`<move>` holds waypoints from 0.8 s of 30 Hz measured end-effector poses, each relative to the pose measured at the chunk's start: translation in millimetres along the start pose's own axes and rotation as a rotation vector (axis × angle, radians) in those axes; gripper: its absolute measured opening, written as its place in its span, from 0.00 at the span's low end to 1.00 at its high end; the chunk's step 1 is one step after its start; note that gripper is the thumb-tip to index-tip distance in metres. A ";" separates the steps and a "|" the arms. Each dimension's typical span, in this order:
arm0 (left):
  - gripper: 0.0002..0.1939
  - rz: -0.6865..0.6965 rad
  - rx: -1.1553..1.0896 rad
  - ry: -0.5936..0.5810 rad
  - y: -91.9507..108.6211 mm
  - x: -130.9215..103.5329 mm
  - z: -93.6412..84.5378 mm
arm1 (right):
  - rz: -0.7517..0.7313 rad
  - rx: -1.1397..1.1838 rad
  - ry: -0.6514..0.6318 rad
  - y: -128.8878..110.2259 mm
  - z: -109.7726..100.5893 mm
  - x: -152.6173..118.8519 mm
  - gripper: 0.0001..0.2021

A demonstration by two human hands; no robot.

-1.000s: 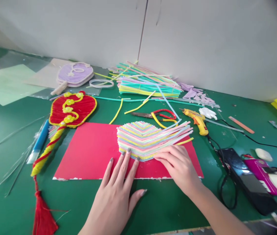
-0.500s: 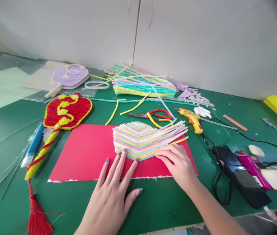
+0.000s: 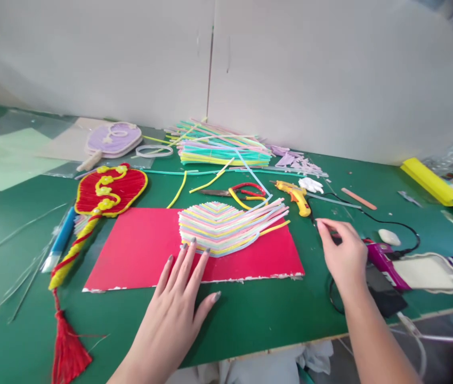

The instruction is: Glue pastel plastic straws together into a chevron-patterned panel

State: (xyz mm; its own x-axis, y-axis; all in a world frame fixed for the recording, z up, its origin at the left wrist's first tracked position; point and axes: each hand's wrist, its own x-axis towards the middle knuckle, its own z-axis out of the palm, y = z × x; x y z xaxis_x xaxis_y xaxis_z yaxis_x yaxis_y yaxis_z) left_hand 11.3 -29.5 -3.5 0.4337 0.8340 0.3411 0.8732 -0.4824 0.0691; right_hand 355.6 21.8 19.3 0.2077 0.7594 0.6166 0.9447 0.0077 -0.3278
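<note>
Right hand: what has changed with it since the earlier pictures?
The right hand has let go of the lower right edge of the striped panel and moved right, off the red sheet, to near the yellow glue gun. Whether it pinches anything is unclear. The left hand stays at the panel's lower edge; panel and sheet look unmoved on the table.

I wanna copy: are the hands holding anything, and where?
The left hand rests fingertips on the striped piece, gripping nothing; I can't tell whether the right hand pinches anything.
</note>
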 end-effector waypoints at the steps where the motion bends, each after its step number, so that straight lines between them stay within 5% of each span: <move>1: 0.32 -0.002 -0.005 0.006 0.0 0.0 0.1 | 0.038 -0.016 -0.013 6.5 5.6 6.9 0.13; 4: 0.31 -0.010 -0.016 0.021 -0.4 -0.2 0.4 | 0.173 -0.092 -0.076 18.5 31.1 33.0 0.15; 7: 0.31 -0.021 -0.024 0.039 -0.9 -1.1 1.6 | 0.324 -0.213 -0.269 20.7 58.5 57.1 0.16; 12: 0.31 -0.057 -0.035 0.056 -0.4 -2.8 3.3 | 0.370 -0.199 -0.278 15.1 80.7 70.1 0.13; 24: 0.29 -0.114 -0.141 0.091 0.4 -3.3 4.5 | 0.384 -0.024 0.014 -22.4 42.2 50.7 0.18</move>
State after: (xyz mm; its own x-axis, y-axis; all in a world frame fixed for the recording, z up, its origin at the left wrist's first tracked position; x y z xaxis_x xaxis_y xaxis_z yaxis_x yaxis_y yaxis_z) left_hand 11.1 -31.2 -8.8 0.3066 0.8609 0.4060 0.8732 -0.4242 0.2401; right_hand 334.2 87.6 27.7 0.5510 0.6948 0.4622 0.8030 -0.2907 -0.5203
